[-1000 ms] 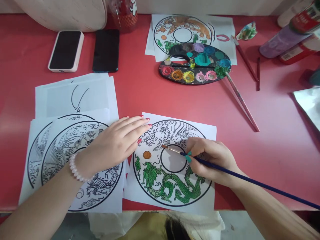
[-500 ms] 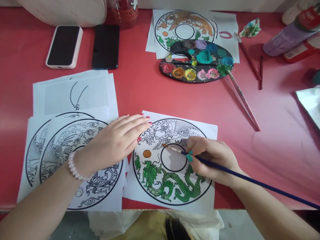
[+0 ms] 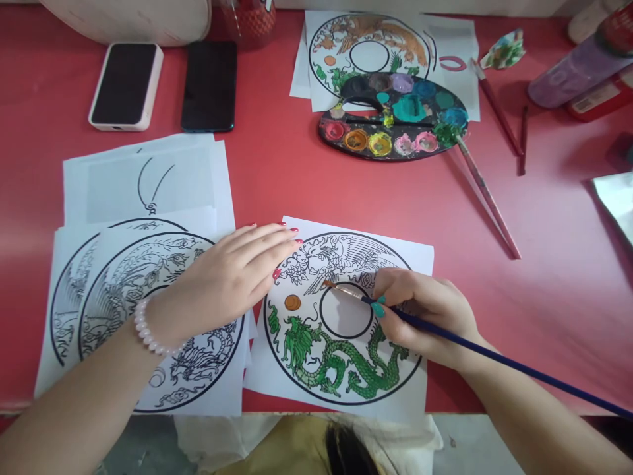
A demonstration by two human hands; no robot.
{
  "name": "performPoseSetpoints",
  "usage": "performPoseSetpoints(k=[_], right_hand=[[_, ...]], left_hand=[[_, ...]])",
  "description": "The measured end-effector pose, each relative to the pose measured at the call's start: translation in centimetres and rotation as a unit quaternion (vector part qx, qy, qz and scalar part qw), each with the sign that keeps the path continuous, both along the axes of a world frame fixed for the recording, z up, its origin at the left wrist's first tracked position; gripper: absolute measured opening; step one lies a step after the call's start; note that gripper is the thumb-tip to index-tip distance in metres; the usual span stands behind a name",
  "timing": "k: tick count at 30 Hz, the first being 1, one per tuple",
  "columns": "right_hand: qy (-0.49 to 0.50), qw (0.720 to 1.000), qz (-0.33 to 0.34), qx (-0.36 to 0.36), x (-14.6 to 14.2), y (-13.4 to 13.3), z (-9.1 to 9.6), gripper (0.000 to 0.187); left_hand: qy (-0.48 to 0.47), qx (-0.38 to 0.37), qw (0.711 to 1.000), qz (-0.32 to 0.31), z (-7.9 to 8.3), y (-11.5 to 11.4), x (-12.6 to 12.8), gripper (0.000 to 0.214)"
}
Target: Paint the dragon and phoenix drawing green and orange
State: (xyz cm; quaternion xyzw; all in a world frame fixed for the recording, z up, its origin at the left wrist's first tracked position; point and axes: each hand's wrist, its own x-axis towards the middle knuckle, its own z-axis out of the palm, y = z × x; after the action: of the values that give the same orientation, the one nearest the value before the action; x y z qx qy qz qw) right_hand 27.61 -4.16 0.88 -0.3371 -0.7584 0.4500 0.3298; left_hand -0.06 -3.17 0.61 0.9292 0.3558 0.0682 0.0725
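Note:
My right hand (image 3: 422, 313) pinches a long blue-handled paintbrush (image 3: 494, 356), its tip resting on the upper bird part of a round dragon-and-bird drawing sheet (image 3: 341, 316). The dragon at the bottom of that sheet is painted green, with an orange dot at its left. My left hand (image 3: 232, 277) lies flat, fingers stretched out, pressing the sheet's left edge and overlapping a stack of uncoloured drawing sheets (image 3: 138, 277). A pearl bracelet (image 3: 148, 330) circles my left wrist.
A black paint palette (image 3: 393, 122) with several colour blobs lies at the back on a finished coloured sheet (image 3: 368, 53). Loose brushes (image 3: 487, 194) lie right of it. Two phones (image 3: 126, 82) (image 3: 209, 84) lie back left. Bottles (image 3: 578, 66) stand back right. The red table's (image 3: 277, 178) front edge is near.
Both hands stay almost still; the brush tip shifts only slightly on the bird. The view has tilted a little, so everything sits a bit higher in the picture.

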Motion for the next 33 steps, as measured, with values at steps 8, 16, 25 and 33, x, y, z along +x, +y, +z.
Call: performPoseSetpoints(k=[8,16,25,33], right_hand=[[0.005,1.0,-0.005,0.0,-0.06,0.05,0.07,0.024],[-0.008,1.0,-0.024,0.006,0.06,-0.09,-0.04,0.023],[-0.005,1.0,0.018,0.015,-0.05,0.04,0.26,0.024],[-0.003,0.999,0.029,0.03,0.08,-0.02,-0.12,0.022]], left_hand=[[0.005,0.006,1.0,-0.002,-0.04,0.06,-0.02,0.042],[0.003,-0.002,1.0,0.0,0.1,-0.04,-0.03,0.043],[-0.01,-0.007,1.0,0.002,0.18,-0.03,-0.03,0.043],[-0.005,-0.002,1.0,-0.001,0.14,-0.09,-0.05,0.042]])
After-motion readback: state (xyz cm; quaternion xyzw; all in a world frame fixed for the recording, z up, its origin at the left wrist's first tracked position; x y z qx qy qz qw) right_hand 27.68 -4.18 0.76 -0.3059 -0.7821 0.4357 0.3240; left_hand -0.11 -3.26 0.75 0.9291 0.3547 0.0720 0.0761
